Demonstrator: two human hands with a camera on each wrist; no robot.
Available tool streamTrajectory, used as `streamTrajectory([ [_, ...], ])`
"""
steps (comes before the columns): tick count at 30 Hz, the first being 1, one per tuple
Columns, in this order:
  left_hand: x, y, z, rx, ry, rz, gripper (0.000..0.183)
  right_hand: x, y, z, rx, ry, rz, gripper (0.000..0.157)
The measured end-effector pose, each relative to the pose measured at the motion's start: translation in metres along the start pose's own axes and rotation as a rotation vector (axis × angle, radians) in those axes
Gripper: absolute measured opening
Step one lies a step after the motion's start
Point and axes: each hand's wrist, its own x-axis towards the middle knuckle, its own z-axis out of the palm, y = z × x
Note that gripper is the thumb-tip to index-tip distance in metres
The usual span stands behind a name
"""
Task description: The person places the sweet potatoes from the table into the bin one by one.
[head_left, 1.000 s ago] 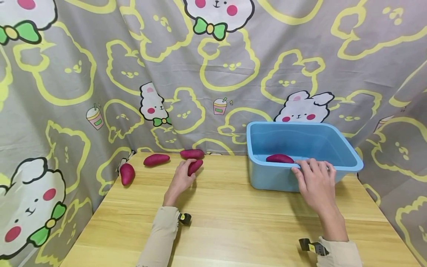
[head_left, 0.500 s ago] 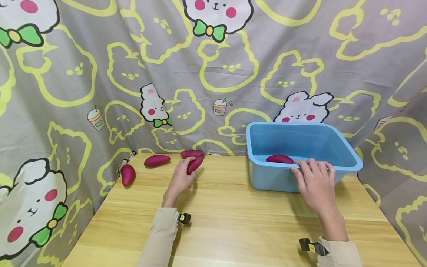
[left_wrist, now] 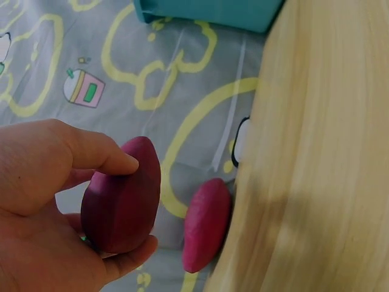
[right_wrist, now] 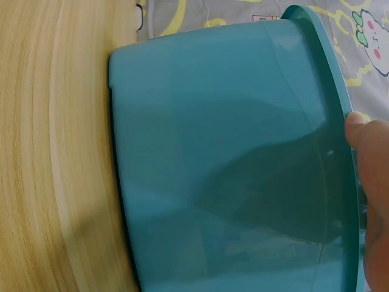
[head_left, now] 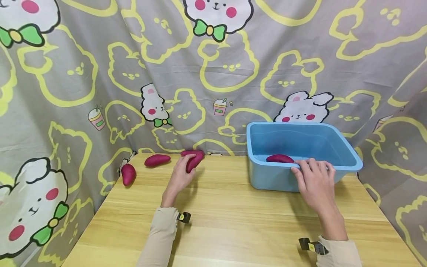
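Over on the head view's left lie a curved spud point(head_left: 128, 175) and a long spud point(head_left: 157, 160). Left of centre, left hand point(head_left: 180, 176) pinches a third spud point(head_left: 193, 164), probably light, firm, slickish; grab the fat middle. Left wrist cam shows a gap to the back spud point(left_wrist: 208, 225); head view doesn't. Right side, right hand point(head_left: 317, 185) grips the tub point(head_left: 271, 177) rim, fifth spud point(head_left: 279, 158) inside.

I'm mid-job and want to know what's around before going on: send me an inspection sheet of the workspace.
Surface: flat table, light wood grain.
Job's things: three loose sweet potatoes near the table's back and left edges; fourth sweet potato inside the blue bin, partly hidden.
Clutter: nothing seen.
Hands: left hand grips a fifth sweet potato; right hand holds the bin's near rim.
Cables: nothing seen.
Surroundings: cartoon-print cloth behind and at both sides.
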Motion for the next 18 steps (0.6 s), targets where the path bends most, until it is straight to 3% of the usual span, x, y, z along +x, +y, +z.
streamTrajectory([
  [18,-0.0001,0.0083,-0.0070,-0.008,0.049,0.042,0.055,0.0000,0.0009,0.0000,0.001,0.007,-0.007,0.030],
])
